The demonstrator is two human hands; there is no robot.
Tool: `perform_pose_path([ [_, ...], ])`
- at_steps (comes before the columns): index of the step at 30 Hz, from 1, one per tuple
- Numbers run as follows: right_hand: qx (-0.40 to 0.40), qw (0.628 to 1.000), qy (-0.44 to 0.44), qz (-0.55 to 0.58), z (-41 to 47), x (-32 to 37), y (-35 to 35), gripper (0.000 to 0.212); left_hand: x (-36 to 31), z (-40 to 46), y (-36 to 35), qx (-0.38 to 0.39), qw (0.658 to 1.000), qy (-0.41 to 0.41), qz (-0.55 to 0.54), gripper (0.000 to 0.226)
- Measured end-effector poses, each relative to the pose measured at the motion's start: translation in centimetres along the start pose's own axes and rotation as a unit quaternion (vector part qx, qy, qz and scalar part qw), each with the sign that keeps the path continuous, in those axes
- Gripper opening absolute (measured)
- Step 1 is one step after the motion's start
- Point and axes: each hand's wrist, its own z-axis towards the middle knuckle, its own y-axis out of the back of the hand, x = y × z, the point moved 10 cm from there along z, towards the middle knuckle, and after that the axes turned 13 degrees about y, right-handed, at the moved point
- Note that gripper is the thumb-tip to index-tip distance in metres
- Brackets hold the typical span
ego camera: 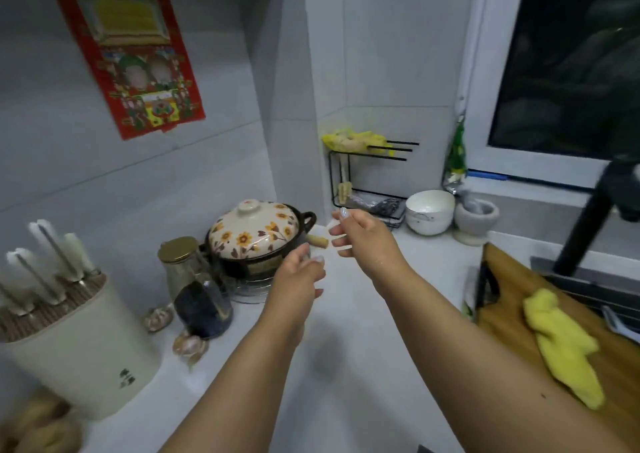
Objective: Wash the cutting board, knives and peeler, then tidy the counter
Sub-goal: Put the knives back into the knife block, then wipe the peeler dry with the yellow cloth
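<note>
1. left hand (300, 272) and right hand (360, 232): both over the white counter (346, 348), fingers loose, holding nothing.
2. cutting board (512, 310): at right beside the sink, a yellow cloth (561, 341) lying on it.
3. knife block (72, 341): at left, handles upright.

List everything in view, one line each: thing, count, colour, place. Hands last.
knife block: one, cream, counter left
glass jars: two, gold-lidded and dark, beside pot
clay pot: one, floral cream lid, back centre
wire rack: one, black, corner
bowl: one, white, beside rack
mortar: one, grey, right of bowl
cutting board: one, wooden, right
cloth: one, yellow, on board
left hand: open, near pot
right hand: open, above counter
</note>
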Motion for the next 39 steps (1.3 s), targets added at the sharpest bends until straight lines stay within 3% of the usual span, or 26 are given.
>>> perform_pose_path([
  [8,-0.130,0.990,-0.056,-0.013,-3.3,-4.8,18.7,0.028,3.0,-1.0,-17.5,0.113,0.991,0.038,0.069,0.031],
  [14,-0.252,0.957,-0.140,-0.025,-9.1,-11.1,32.1,0.027,7.1,-1.7,-28.6,0.133,0.965,0.044,0.220,0.037],
  [16,-0.276,0.944,-0.174,-0.047,-11.6,-13.1,35.9,0.027,8.4,-1.7,-32.2,0.128,0.937,0.013,0.326,0.032],
  [21,-0.274,0.927,-0.250,-0.044,-15.9,-17.0,41.2,0.024,9.5,-0.9,-38.7,0.057,0.851,-0.104,0.511,0.056],
  [24,-0.272,0.924,-0.266,-0.032,-17.3,-18.2,42.4,0.025,10.3,0.2,-40.3,0.032,0.805,-0.100,0.584,0.040],
  [25,-0.270,0.923,-0.271,-0.036,-17.7,-18.5,42.9,0.028,10.5,0.3,-41.0,0.038,0.804,-0.102,0.584,0.033],
  [29,-0.276,0.920,-0.276,-0.004,-19.0,-19.4,44.2,0.047,9.7,-2.2,-46.2,0.134,0.877,-0.126,0.443,0.028],
  [32,-0.309,0.900,-0.264,0.159,-19.3,-20.0,43.8,0.063,8.1,-6.5,-50.9,0.208,0.875,-0.182,0.397,0.028],
  [34,-0.369,0.834,-0.224,0.343,-19.3,-20.4,43.9,0.073,9.5,-8.8,-53.9,0.339,0.877,-0.084,0.331,0.035],
  [36,-0.431,0.765,-0.192,0.438,-20.1,-20.9,45.5,0.077,10.6,-9.6,-55.7,0.408,0.885,0.042,0.221,0.022],
  [39,-0.482,0.739,-0.165,0.441,-22.0,-21.2,49.1,0.076,11.8,-5.8,-56.0,0.297,0.933,0.089,0.183,0.012],
])
